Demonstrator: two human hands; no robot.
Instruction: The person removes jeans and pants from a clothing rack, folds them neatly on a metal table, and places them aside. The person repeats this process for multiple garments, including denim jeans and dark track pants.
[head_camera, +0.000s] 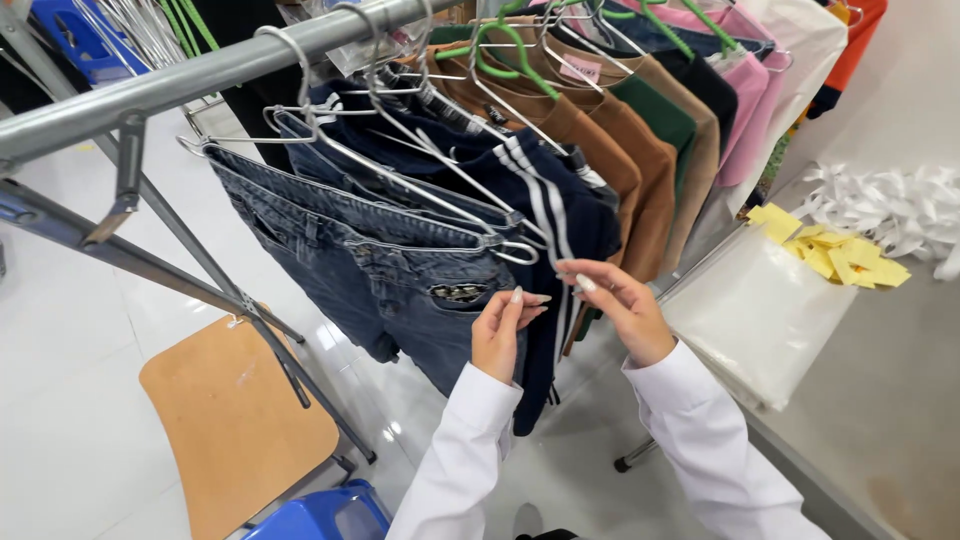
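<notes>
Metal rail crowded with hung garments. Blue jeans near left on wire hanger. Left hand pinches waistband edge; right hand fingertips narrowed just beside, hold unclear. Best: steady fabric, keep hanger clip level.

Blue jeans are hung from a metal rail, with navy striped trousers just beside them. The left hand is laid against the jeans' waistband; the right hand is pinched at the trousers' edge. Yellow tags are scattered on the table, well apart from the jeans.
</notes>
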